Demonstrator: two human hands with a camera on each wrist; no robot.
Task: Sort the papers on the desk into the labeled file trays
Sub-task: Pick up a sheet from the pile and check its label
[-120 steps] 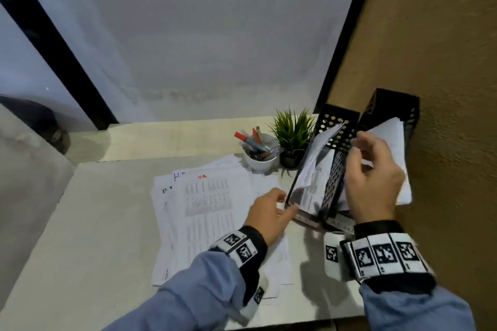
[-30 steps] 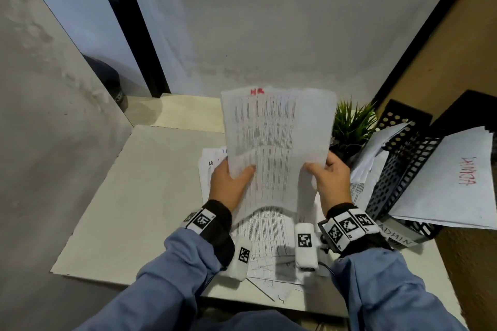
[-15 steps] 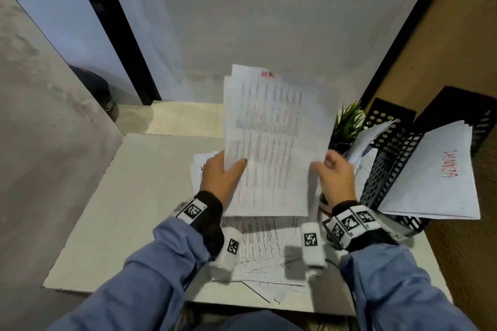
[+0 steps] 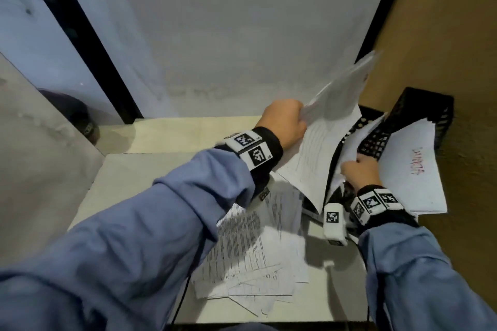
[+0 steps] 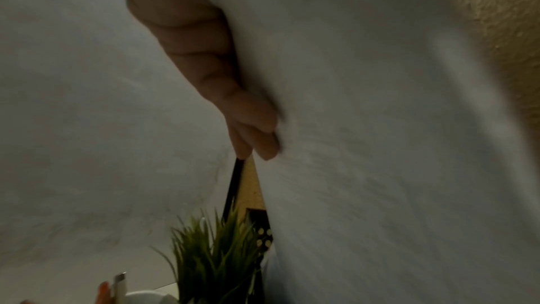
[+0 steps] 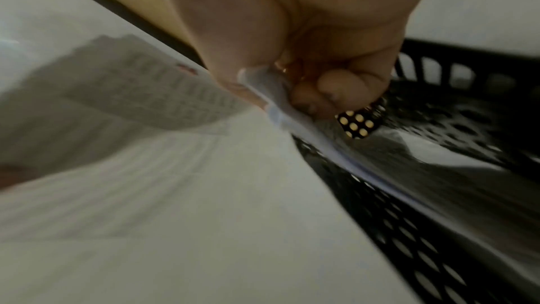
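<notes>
Holding printed sheet (image 4: 314, 158) above file tray (image 4: 373, 140), left hand (image 4: 285, 122).

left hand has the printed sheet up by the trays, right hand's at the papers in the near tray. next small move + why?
Probably lower the printed sheet into the near tray. The left hand grips its edge, holding it tilted beside the tray mouth, not yet inside. The right hand pinches the filed papers, seemingly holding a gap. More loose papers wait on the desk.

Red handwriting on sheet (image 4: 411, 177) in right tray (image 4: 427, 105); unreadable upside down.
</notes>
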